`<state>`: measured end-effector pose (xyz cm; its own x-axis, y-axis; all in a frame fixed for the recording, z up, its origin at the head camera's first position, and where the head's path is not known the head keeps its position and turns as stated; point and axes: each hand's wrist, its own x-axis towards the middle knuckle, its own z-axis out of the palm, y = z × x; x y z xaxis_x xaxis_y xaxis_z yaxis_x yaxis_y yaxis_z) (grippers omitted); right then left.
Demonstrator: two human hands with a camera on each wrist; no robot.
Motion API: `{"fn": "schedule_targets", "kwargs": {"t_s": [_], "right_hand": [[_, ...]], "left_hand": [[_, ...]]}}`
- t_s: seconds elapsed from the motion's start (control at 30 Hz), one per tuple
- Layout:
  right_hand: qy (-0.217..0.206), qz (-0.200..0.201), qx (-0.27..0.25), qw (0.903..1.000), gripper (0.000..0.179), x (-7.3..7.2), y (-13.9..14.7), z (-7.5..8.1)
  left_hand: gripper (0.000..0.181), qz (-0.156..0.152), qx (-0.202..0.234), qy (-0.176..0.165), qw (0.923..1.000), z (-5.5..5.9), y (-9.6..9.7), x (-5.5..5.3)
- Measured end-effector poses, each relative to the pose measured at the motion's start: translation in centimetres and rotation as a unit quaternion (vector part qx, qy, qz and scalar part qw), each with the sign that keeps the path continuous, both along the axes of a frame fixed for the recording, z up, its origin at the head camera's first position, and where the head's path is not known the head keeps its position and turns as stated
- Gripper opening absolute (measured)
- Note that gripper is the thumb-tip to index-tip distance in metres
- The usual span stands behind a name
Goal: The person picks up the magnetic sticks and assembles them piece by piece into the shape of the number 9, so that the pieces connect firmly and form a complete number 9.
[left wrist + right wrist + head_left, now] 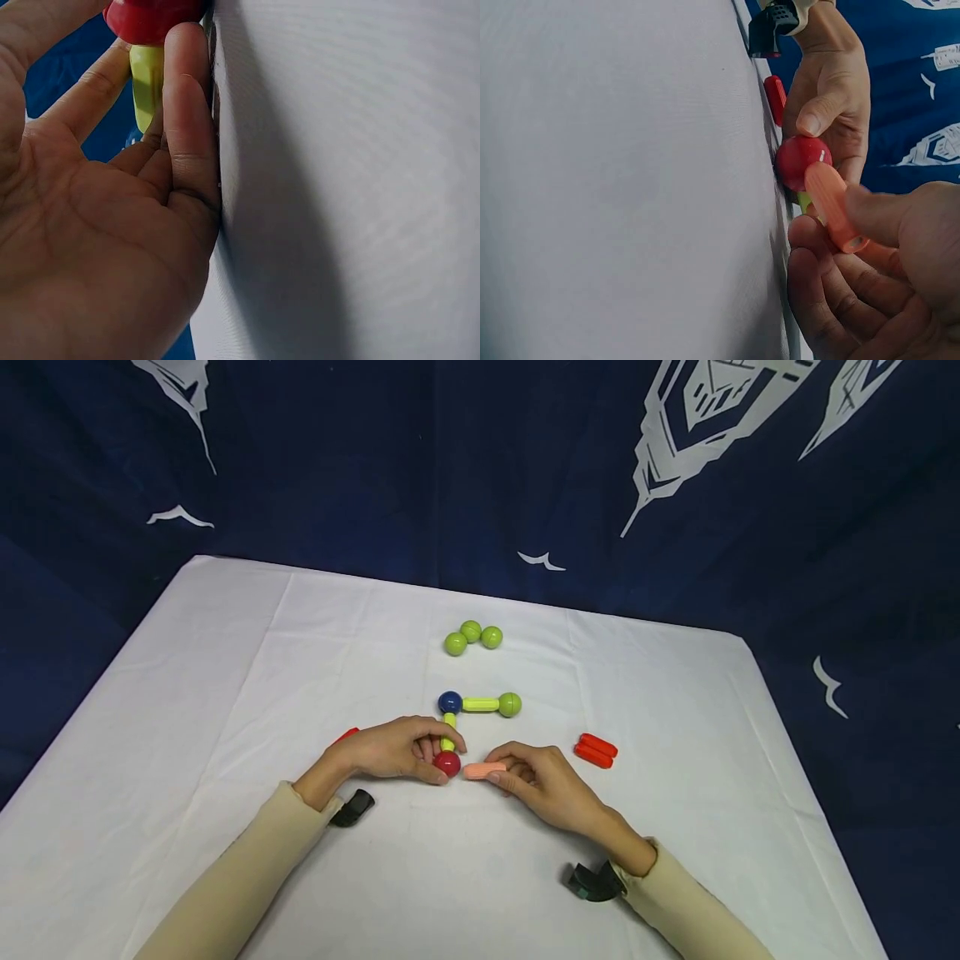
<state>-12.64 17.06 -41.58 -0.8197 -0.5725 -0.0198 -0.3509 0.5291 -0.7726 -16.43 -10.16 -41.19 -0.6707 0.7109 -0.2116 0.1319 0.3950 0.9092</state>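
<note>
My right hand [551, 785] pinches a short orange rod [483, 771] between thumb and fingers. The rod's free end points at a red ball [447, 764], close beside it in the head view. My left hand [393, 750] holds that ball, thumb on the near side and fingers about it. In the left wrist view the red ball [154, 19] sits against a yellow-green rod [146, 82], with fingers around both. That rod runs up to a blue ball [450, 702], where a second yellow-green rod [480, 704] leads right to a green ball [510, 704].
Three loose green balls [471, 632] lie farther back on the white cloth [645, 693]. Two red rods [596, 750] lie side by side at the right. Another red piece [348, 734] is partly hidden behind the left hand. A dark blue curtain [360, 477] hangs behind the table.
</note>
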Motion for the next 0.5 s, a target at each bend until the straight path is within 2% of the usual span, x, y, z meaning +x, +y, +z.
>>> {"fn": "schedule_targets", "kwargs": {"t_s": [0.17, 0.3, 0.5], "right_hand": [[-0.01, 0.008, -0.009, 0.9999, 0.021, -0.07, 0.07, -0.18], [0.0, -0.001, 0.007, 1.0, 0.021, -0.1, 0.02, -0.14], [0.018, -0.013, 0.034, 0.9992, 0.02, -0.16, 0.01, -0.08]], "left_hand": [[0.04, 0.0, 0.001, 0.002, 1.0, -0.12, 0.05, -0.01], [0.039, 0.002, 0.001, 0.0, 1.0, -0.23, 0.06, 0.09], [0.031, -0.012, -0.016, 0.034, 0.9992, -0.24, 0.17, 0.29]]}}
